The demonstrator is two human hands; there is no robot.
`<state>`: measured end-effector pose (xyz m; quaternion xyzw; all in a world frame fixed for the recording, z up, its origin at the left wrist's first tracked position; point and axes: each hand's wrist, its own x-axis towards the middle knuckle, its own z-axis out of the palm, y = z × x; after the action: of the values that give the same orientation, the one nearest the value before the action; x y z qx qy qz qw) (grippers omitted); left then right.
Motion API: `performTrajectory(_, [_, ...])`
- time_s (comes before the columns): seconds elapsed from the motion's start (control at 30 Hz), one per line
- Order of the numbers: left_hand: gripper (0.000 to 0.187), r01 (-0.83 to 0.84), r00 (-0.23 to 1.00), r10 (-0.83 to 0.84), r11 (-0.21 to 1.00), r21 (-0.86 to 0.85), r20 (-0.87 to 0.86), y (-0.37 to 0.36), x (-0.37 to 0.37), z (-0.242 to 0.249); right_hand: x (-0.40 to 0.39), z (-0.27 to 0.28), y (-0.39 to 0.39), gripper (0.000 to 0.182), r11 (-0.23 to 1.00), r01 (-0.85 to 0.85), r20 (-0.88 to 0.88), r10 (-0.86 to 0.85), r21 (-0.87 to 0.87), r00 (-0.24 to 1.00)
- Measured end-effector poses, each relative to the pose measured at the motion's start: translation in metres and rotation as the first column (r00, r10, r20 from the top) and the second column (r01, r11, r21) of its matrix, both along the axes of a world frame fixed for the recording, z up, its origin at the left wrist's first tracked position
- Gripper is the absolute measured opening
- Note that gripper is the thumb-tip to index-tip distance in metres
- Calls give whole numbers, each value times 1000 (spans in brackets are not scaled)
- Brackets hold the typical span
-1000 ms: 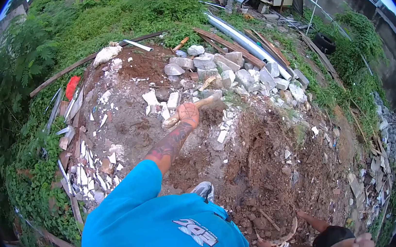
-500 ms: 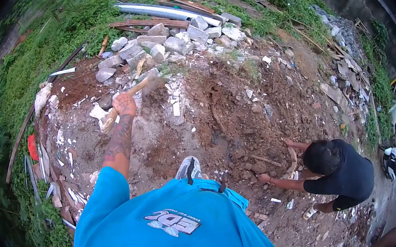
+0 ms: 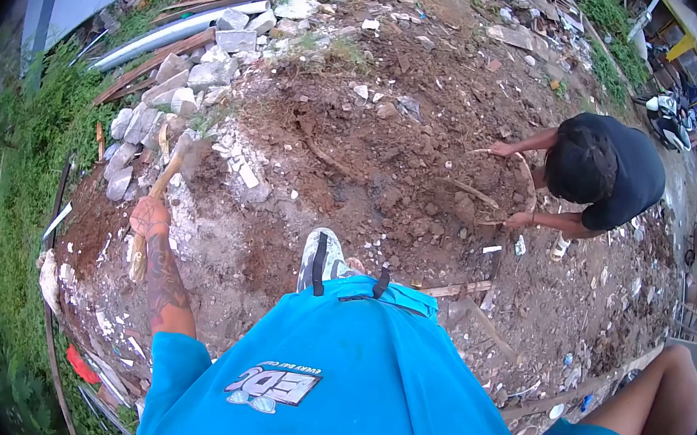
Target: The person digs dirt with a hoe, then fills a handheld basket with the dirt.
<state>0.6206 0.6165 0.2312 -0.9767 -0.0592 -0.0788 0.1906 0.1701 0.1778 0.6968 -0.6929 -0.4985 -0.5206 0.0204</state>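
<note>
My left hand point(image 3: 150, 216) is closed round the wooden handle point(image 3: 168, 175) of a long-handled tool, held out at my left side. One end of the handle points down toward the ground near my body; the other reaches the rubble, where the tool's head blends into the soil and I cannot make out its kind. At lower right my right arm point(image 3: 673, 383) is bent at the elbow, its hand out of view. Loose brown soil point(image 3: 368, 194) lies in front of my shoe point(image 3: 320, 253).
A person in a dark shirt point(image 3: 629, 172) bends at the right, both hands at a curved rim point(image 3: 530, 174) around clods. Broken concrete blocks point(image 3: 210, 73), a pale pipe point(image 3: 181, 31) and planks lie at upper left. A motorcycle point(image 3: 669, 121) stands at upper right.
My view has turned, so the ground and rubble sit further left. My left hand keeps its grip on the handle. The other person's hands have risen slightly with the curved rim.
</note>
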Motion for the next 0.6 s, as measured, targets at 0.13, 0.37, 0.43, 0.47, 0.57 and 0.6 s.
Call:
performTrajectory(0.13, [21, 22, 998, -23, 1000, -18, -51, -4, -2, 17, -37, -34, -81, 26, 767, 372, -130, -359, 522, 924])
performTrajectory(0.37, [36, -73, 979, 63, 996, -47, -192, 2, 27, 44, -123, -500, -140, 13, -862, 465, -808, 122, 201, 576])
performTrajectory(0.43, [44, -131, 955, 110, 990, -58, -277, -18, 11, 68, -163, -625, -48, 31, -692, 688, -838, 494, -219, 231])
performTrajectory(0.47, [45, -133, 951, 115, 990, -45, -287, -26, 6, 71, -198, -701, -1, 41, -368, 790, -769, 608, -491, -195])
performTrajectory(0.57, [41, -92, 981, 88, 996, -18, -172, 6, 32, 19, -223, -732, 120, 49, -219, 824, -663, 712, -522, -231])
performTrajectory(0.6, [43, -93, 982, 96, 995, 21, -162, 14, 42, 2, -223, -728, 139, 50, -284, 731, -472, 880, -621, -58])
